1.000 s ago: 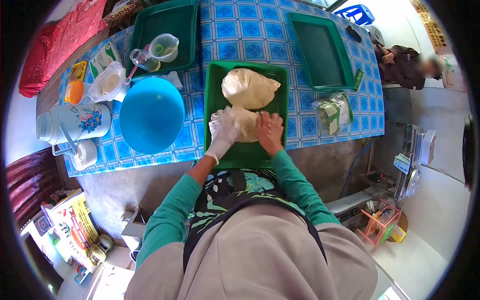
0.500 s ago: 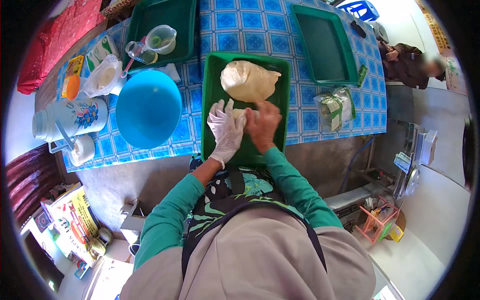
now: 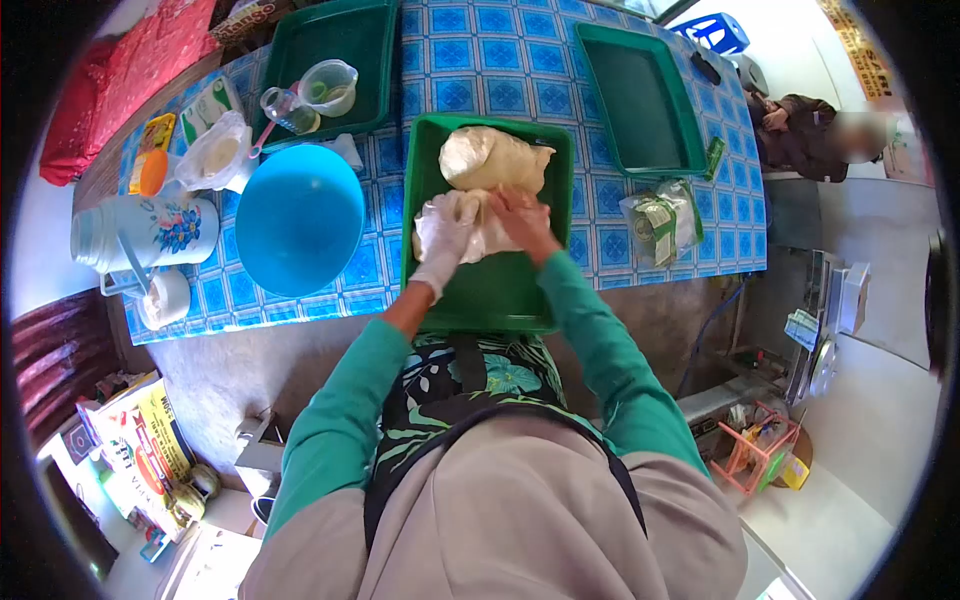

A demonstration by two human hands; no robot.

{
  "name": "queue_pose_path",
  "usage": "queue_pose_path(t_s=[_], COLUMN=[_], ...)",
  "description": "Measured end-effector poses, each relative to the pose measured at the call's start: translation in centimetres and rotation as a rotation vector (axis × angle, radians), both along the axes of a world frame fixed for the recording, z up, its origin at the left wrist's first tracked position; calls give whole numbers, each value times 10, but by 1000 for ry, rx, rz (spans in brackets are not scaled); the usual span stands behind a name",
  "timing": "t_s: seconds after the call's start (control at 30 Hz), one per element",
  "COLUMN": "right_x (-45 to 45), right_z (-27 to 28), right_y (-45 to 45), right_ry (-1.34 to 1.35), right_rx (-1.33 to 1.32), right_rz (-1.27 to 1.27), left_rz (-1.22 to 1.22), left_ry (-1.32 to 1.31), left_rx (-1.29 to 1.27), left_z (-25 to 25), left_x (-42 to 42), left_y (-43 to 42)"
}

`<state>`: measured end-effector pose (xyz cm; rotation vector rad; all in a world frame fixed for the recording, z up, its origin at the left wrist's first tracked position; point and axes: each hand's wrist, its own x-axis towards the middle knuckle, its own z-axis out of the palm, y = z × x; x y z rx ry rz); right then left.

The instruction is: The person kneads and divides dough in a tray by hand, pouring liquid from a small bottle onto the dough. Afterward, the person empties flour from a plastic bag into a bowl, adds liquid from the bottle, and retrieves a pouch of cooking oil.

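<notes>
In the head view, a pale, wrinkled wrapped bundle (image 3: 490, 240) lies in the near half of a green tray (image 3: 490, 310). My left hand (image 3: 447, 228), in a thin white glove, curls over the left part of this bundle. Bare, my right hand (image 3: 525, 217) rests on its right part with the fingers stretched out. A second pale bundle (image 3: 492, 158), rounded on the left and gathered at its right end, sits just beyond, close against the first. The wrapping's material is hard to make out, and both hands hide part of the near bundle.
Left of the tray stand a blue bowl (image 3: 300, 220) and a flowered thermos (image 3: 160, 232). Behind them, a green tray (image 3: 335, 30) carries plastic cups. To the right lie another green tray (image 3: 640, 100) and a plastic packet (image 3: 663, 223). A person (image 3: 805, 135) sits beyond the table.
The near bundle now shows as a wider pale mass under my hands. My right hand has moved slightly up and flattened; my left hand's fingers have drawn in. The view has shifted slightly.
</notes>
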<state>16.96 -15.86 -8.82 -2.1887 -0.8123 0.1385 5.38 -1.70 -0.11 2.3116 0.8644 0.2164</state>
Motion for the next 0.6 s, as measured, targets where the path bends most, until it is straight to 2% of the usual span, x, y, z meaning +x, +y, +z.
queue_pose_path(t_s=[0.03,0.07,0.1,0.13,0.17,0.2,0.23,0.27,0.3,0.33,0.4,0.43,0.5,0.53,0.57,0.6], right_x=[-4,-9,-15,-18,-19,-21,-26,-30,-39,-53,-59,-41,-27,-27,-44,-58], right_z=[61,131,205,221,226,217,195,173,144,110,104,110,128,136,142,146], right_y=[-2,-2,0,-5,-8,0,17,31,33,34,48,28,31,35,37,34], right_ry=[179,345,473,123,-223,-226,-364,-499,-501,-534,-383,-197,31,103,-199,-499], right_rx=[-202,-449,-690,-498,-295,-296,-103,98,114,-158,-387,-398,-399,-398,-421,-432], right_rz=[63,149,258,122,-14,-11,-109,-203,-188,-99,152,295,249,239,165,82], left_rz=[-115,-236,-234,-160,-86,79,84,176,272,258,328,350,412,483,552,618], left_ry=[8,-206,-206,-360,-513,-504,-511,-516,-521,-554,-640,-704,-789,-811,-826,-888], left_rx=[-348,-550,-550,-431,-309,-571,-567,-727,-883,-816,-660,-589,-628,-491,-358,-291], left_z=[6,-21,-14,3,20,33,45,56,63,64,71,75,89,100,107,83], left_x=[-13,-29,-38,-49,-57,-60,-61,-60,-60,-59,-58,-56,-52,-48,-43,-34], left_y=[14,30,29,26,22,18,14,10,8,8,28,33,62,79,98,127])
